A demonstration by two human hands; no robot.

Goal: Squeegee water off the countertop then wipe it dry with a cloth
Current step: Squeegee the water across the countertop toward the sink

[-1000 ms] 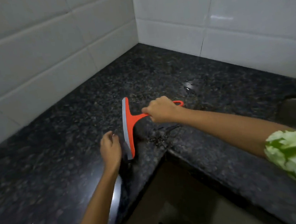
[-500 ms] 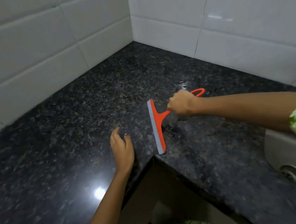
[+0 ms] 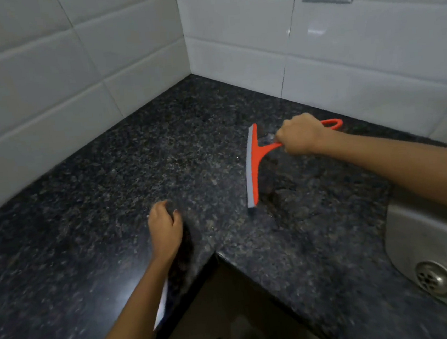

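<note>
Here, right hand (image 3: 299, 134) fingers grip the squeegee (image 3: 254, 163) near the sink (image 3: 414, 233); left hand (image 3: 165, 229) loosely curled.

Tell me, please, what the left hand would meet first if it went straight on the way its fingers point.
The left hand points up-frame across the bare black speckled granite countertop toward the white tiled wall. That path looks free; the wall would probably come first. The orange squeegee lies off to its right.
</note>
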